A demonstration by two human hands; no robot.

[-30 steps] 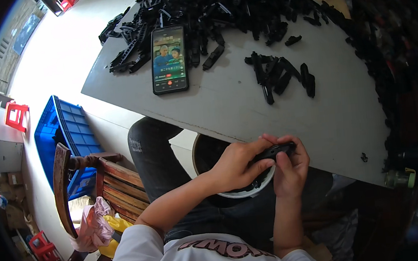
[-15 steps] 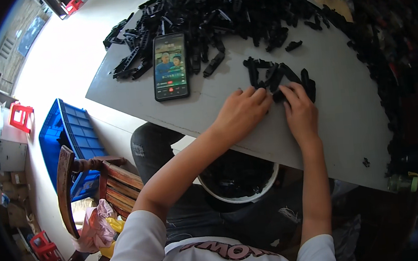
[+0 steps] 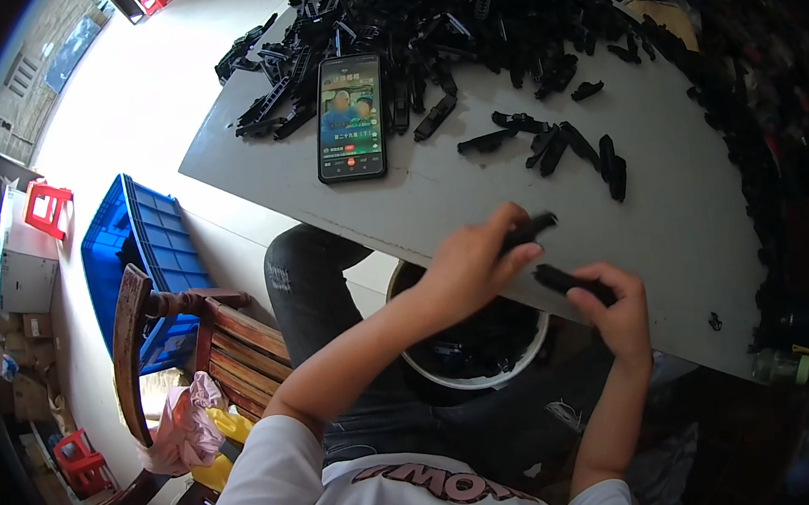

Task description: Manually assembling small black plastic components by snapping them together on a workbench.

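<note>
My left hand (image 3: 474, 258) pinches a long black plastic part (image 3: 530, 231) between thumb and fingers, above the near edge of the grey table (image 3: 419, 201). Just to its right, my right hand (image 3: 617, 309) grips a second black plastic part (image 3: 561, 280), its end pointing toward the left hand. The two parts are close but apart. Beyond the hands lies a loose group of similar black parts (image 3: 552, 148). Below, between my knees, stands a white-rimmed bucket (image 3: 493, 380) with black parts inside, partly hidden by my left forearm.
A large heap of black parts (image 3: 461, 21) covers the table's far side, and more line its right edge. A phone (image 3: 349, 118) with a lit screen lies left of centre. On the floor at left are a blue crate (image 3: 167, 235), a wooden chair (image 3: 244, 339) and red stools (image 3: 49, 209).
Both hands have drawn back from the small group toward the table's near edge, each now holding one black part. The parts left behind lie more spread out.
</note>
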